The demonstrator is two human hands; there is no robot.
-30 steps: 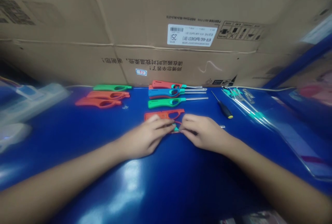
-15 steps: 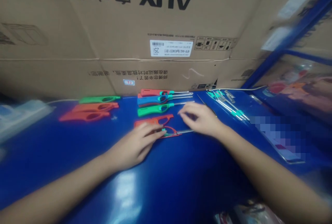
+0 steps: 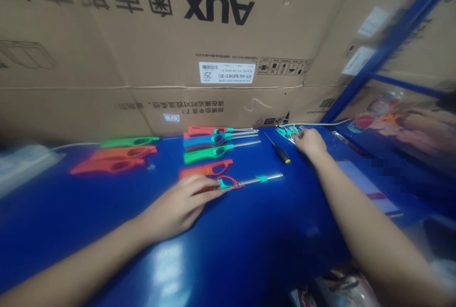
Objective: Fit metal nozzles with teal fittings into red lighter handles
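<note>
My left hand (image 3: 187, 200) is closed around a red gas lighter (image 3: 230, 181), which lies low over the table. Its teal trigger shows at my fingertips, and a metal tube with a teal collar points right. Most of its handle is hidden by my fingers. At the back right, my right hand (image 3: 311, 143) pinches at a small pile of metal lighter tubes with teal ends (image 3: 287, 131); its fingers partly hide them. Between my hands lies a screwdriver (image 3: 281, 152) with a black and yellow handle.
Beyond my left hand lie a red handle (image 3: 204, 169), a green lighter (image 3: 203, 153), a blue lighter (image 3: 201, 141) and red ones. More red handles (image 3: 117, 160) and a green handle (image 3: 130, 142) lie left. A cardboard box (image 3: 149, 60) walls the back of the blue table (image 3: 249, 236).
My right hand has moved right and away, from beside the held lighter to the pile of tubes. My left hand keeps hold of the red lighter. The view has shifted slightly.
</note>
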